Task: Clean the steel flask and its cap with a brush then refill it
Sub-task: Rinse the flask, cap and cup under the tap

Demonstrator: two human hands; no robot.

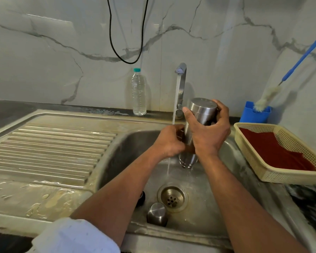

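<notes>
The steel flask (201, 114) is held upside down over the sink basin (204, 212), its mouth pointing down. My right hand (210, 132) wraps its upper body. My left hand (169, 140) grips its lower part, under the water stream from the tap (181, 77). A steel cap (156, 213) lies in the basin near the drain (172, 198). A dark object (141, 198), partly hidden by my left forearm, lies next to it. The bottle brush (268, 96), blue-handled with white bristles, stands in a blue holder (254, 114) at the back right.
A clear plastic water bottle (139, 92) stands on the ledge left of the tap. A wet ribbed drainboard (49, 150) lies to the left. A beige basket (274, 172) with a red cloth (274, 150) sits to the right. A black cable (128, 33) hangs on the wall.
</notes>
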